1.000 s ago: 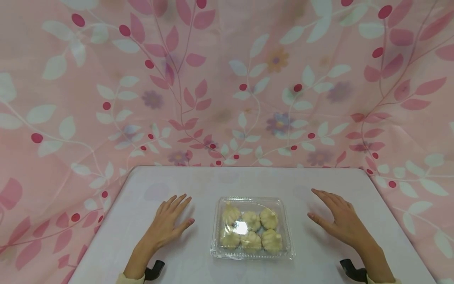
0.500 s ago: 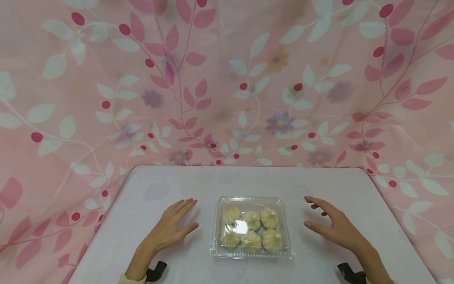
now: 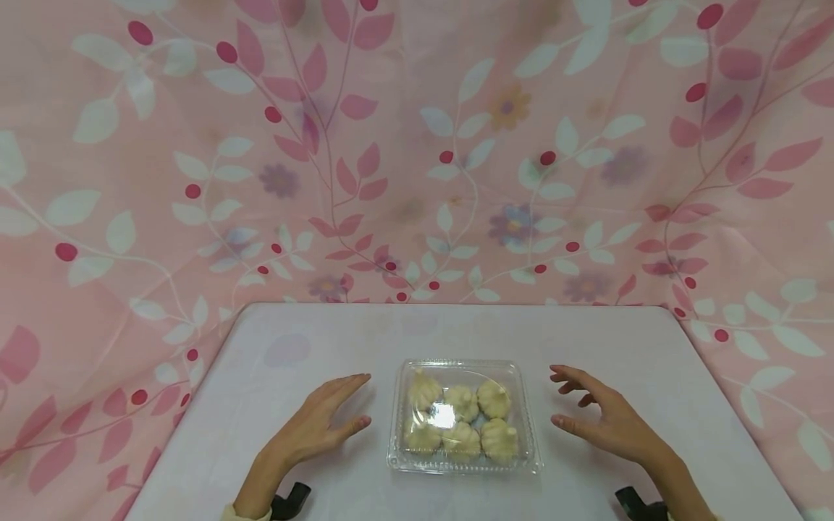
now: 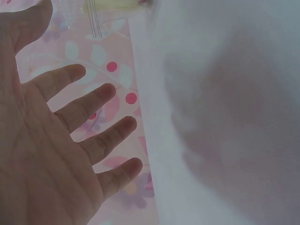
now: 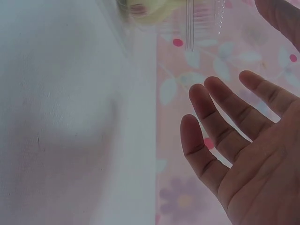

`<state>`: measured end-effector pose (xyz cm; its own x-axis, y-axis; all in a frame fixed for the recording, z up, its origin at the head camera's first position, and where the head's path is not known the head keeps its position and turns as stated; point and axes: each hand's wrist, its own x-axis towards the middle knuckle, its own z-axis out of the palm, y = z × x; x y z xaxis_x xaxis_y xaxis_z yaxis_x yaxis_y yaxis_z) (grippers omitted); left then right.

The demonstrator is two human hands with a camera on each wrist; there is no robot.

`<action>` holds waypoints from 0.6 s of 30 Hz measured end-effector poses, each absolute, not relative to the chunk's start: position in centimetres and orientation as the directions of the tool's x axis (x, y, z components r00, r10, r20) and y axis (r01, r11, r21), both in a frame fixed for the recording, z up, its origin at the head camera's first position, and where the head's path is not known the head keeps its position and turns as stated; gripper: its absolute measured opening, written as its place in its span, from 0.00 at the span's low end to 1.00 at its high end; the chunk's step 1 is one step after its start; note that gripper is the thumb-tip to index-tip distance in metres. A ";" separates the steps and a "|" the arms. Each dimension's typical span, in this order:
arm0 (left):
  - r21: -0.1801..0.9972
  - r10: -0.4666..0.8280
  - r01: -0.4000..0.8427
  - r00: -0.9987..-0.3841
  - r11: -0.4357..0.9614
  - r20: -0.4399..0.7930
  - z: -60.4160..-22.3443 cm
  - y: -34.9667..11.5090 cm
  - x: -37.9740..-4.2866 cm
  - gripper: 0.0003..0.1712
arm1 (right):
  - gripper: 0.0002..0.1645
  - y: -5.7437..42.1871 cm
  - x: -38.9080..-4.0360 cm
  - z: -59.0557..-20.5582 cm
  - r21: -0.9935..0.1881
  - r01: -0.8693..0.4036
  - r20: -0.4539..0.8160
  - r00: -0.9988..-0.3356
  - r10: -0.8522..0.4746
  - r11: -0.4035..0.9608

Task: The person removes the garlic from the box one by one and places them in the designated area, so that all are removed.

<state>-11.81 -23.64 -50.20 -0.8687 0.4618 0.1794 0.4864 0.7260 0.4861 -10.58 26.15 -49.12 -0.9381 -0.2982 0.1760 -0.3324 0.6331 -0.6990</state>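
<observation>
A clear plastic clamshell box with its lid down sits in the middle of the white table. Through the lid show several pale yellow pleated buns, in two rows. My left hand hovers left of the box, fingers straight and thumb apart, holding nothing. On the other side my right hand faces the box with its fingers slightly bent, also holding nothing. A gap separates each hand from the box. In both wrist views the palms are bare, and a corner of the box shows at the top edge.
The white table ends at the back against a pink curtain printed with leaves and flowers. Black wrist mounts sit below both hands. Light glares off the box's lid.
Both hands have moved inward, closer to the box's two sides. The left fingers have drawn together, and the right fingers have bent a little. The box has stayed in place.
</observation>
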 end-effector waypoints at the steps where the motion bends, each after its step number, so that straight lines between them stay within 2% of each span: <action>1: 0.493 0.461 0.481 -0.871 0.725 0.172 -50.1 -23.6 -11.8 0.40 | 0.46 26.1 -10.5 -49.1 -0.702 -0.337 0.176 -0.936 -0.306 0.627; 11: 0.594 0.461 0.404 -0.885 0.695 0.062 -49.5 -23.0 -11.3 0.38 | 0.42 25.5 -10.0 -49.1 -0.753 -0.338 0.148 -0.923 -0.354 0.564; 18: 0.627 0.490 0.407 -0.871 0.664 0.047 -49.7 -22.8 -11.1 0.37 | 0.41 25.1 -9.7 -49.3 -0.781 -0.282 0.061 -0.922 -0.383 0.557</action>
<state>-11.13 -22.76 -49.70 -0.8706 0.4898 0.0468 0.4074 0.6642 0.6268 -9.74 25.12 -49.26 -0.9220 -0.3825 0.0605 -0.2824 0.5570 -0.7811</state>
